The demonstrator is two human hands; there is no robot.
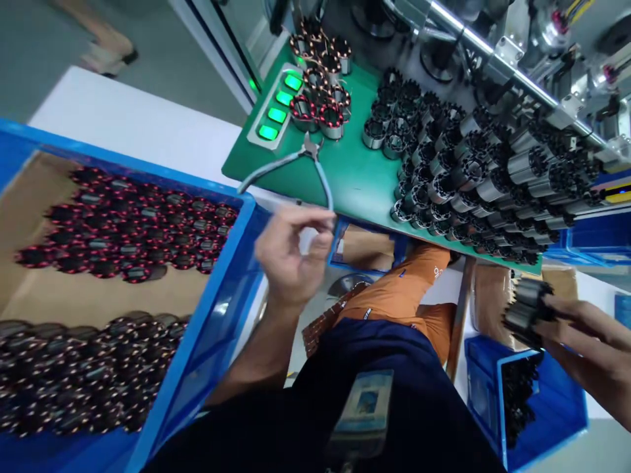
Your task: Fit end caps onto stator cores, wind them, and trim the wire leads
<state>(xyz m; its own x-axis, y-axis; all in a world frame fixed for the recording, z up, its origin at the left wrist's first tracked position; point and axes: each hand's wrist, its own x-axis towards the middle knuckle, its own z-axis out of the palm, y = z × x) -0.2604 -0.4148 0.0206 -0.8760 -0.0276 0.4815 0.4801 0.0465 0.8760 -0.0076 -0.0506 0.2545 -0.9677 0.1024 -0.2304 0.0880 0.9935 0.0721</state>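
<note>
Green bench [359, 187]: L hand [294, 255] part-curled nr pliers [310, 148], contents unclear; R hand [586, 332] gripping 2 metal cores [527, 310].

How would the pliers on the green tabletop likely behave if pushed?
The pliers are probably stiff, with a metal head. Their spread handles may swing at the pivot when gripped. Lying flat, they would likely slide on the green tabletop rather than roll.

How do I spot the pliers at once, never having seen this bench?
Find the green tabletop, then the panel of four lit buttons at its left. Beside the panel's near end lie the pliers: grey-blue handles spread wide, unlike the round wire-wound rings next to them.
</note>
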